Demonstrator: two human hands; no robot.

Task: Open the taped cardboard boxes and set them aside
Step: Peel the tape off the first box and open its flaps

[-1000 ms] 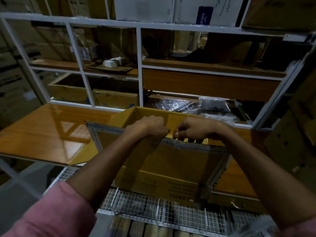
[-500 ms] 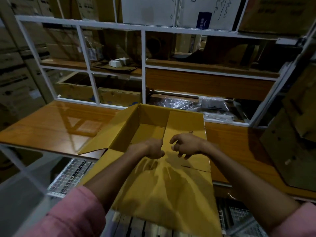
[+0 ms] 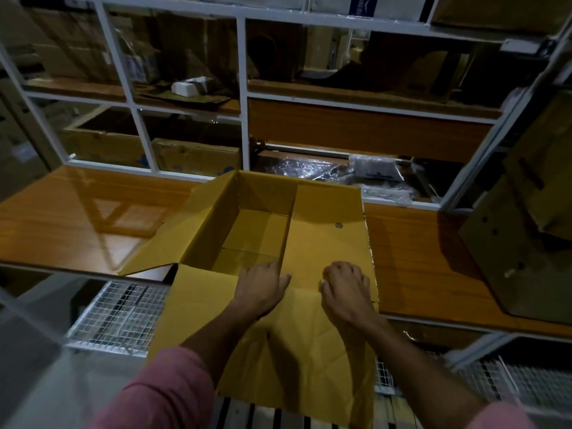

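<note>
Both hands rest on the open cardboard box (image 3: 325, 230) at its near edge: left hand (image 3: 261, 287) fingers curled downward, right hand (image 3: 346, 287) fingers spread flat; grip unclear.

Single head-worn wide-angle view, looking forward and steeply down from close above an open cardboard box (image 3: 309, 230) on the bench (image 3: 77, 218); both forearms enter from the lower edge, shelving (image 3: 244, 97) fills the upper field.

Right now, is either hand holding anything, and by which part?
Neither grips anything. The left hand and right hand lie flat on the open cardboard box, fingers pressing where its near flap folds outward.
</note>
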